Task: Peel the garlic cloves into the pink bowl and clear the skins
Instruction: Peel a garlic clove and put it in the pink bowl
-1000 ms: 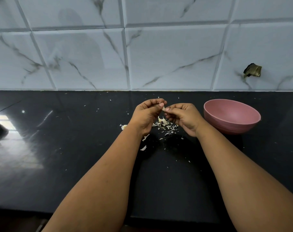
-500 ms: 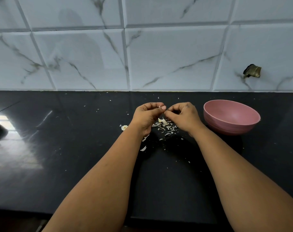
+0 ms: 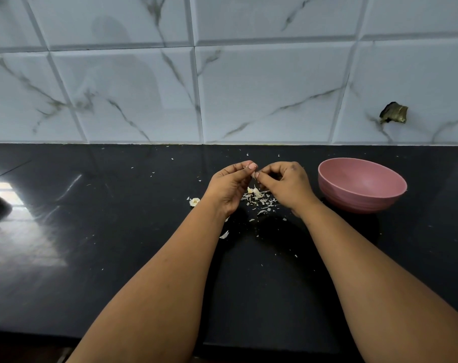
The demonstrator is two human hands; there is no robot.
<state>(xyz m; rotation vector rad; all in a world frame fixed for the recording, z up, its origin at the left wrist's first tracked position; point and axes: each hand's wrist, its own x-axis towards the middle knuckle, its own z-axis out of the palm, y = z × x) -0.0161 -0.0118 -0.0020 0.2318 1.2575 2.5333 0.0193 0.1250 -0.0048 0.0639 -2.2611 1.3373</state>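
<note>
Where the two sets of fingertips meet, a small pale garlic clove [image 3: 253, 175] is pinched between them, most of it hidden by the fingers. The left hand [image 3: 229, 186] curls its thumb and forefinger onto the clove from one side; the right hand [image 3: 287, 184] curls in from the other, its fingers bent close, and both hands hang just above the counter [image 3: 118, 244].

Such a clove is likely light and firm, with dry papery skin that tears off in flakes and may cling to damp fingers. Once bare it is probably a little slick, so a hold across its thicker middle with one hand, while the other nips the skin at a tip, looks safest.

Directly beneath the hands lies a heap of skins [image 3: 260, 201], with what look like one or two more pale pieces among them; stray flakes are scattered wider, and a separate pale bit [image 3: 194, 201] sits near the left wrist. The pink bowl [image 3: 361, 186] stands near the right hand, upright, and no clove shows in the part of its inside that can be seen.

Open dark counter spreads left and toward the body. Behind, the tiled wall [image 3: 222, 87] closes off the back, and the counter's front edge runs under the forearms, so sweeping skins forward risks dropping them off.
</note>
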